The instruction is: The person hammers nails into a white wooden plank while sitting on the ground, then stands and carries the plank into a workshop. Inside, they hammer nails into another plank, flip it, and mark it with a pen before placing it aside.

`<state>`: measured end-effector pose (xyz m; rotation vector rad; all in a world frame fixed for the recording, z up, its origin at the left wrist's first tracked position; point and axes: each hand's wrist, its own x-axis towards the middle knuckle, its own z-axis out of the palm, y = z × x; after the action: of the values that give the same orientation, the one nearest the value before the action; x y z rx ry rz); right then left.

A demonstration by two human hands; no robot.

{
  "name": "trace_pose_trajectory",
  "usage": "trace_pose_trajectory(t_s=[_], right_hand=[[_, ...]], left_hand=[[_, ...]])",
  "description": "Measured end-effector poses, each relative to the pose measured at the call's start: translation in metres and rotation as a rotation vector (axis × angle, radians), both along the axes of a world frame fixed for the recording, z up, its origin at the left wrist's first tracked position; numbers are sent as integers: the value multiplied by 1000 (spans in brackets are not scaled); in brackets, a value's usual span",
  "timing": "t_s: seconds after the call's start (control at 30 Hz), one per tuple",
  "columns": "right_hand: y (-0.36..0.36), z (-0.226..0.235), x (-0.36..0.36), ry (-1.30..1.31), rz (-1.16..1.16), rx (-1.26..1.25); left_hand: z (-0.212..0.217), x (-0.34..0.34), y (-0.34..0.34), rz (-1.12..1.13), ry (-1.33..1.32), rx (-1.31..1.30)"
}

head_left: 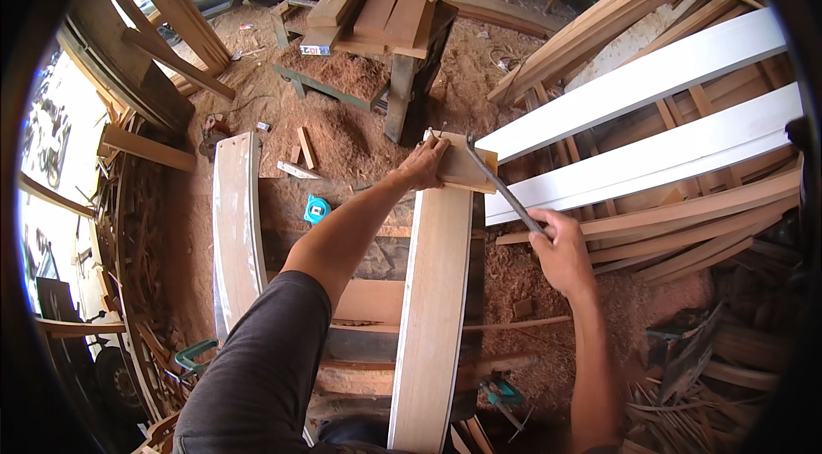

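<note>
- In the head view, your right hand (563, 255) is wrapped firmly around the near end of a dark metal bar (512, 200)
- Your left hand (422, 164) lies on the left end of a short board (461, 170); I cannot tell whether its fingers pinch anything
- That short board sits across the far end of your long plank (435, 283)
- A blue tape measure (317, 210) lies left of the plank

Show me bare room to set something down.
The long, flat, tan wooden board is bare up to the short, tan wooden block; the white-smeared long wooden board looks bare left of the turquoise tape measure. Crowded: around the block, with the left hand and slim dark metal bar.
</note>
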<state>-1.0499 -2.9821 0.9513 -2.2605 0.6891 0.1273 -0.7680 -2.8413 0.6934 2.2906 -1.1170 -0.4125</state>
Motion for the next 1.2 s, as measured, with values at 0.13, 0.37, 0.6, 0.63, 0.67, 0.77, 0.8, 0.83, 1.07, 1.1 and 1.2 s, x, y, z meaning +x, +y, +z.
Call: trace_pose_trajectory(t_s=[0.13,0.37,0.6,0.63,0.67,0.77,0.8,0.83,1.07,1.1,1.2], right_hand=[[-6,4,54,102,53,-50],[-13,12,113,133,215,-176],[-19,41,187,327,199,-152],[-19,41,196,334,202,-173],[-18,40,204,335,227,-155],[-14,39,222,344,270,-118],[-12,38,224,351,334,-161],[-9,38,225,377,389,-199],[33,-4,163,213,193,-318],[34,-8,161,178,187,-292],[38,-13,151,131,104,-234]], left_hand=[[-6,9,1,-34,0,-41],[-6,-1,15,27,30,-20],[-4,-5,20,69,35,-28],[-3,-2,18,73,35,-17],[-2,1,16,76,36,-4],[-2,9,11,136,33,-2],[-3,11,10,166,43,16],[-5,12,9,169,48,2],[-12,12,8,207,128,-58],[-12,12,9,202,145,-66],[-12,12,10,185,189,-82]])
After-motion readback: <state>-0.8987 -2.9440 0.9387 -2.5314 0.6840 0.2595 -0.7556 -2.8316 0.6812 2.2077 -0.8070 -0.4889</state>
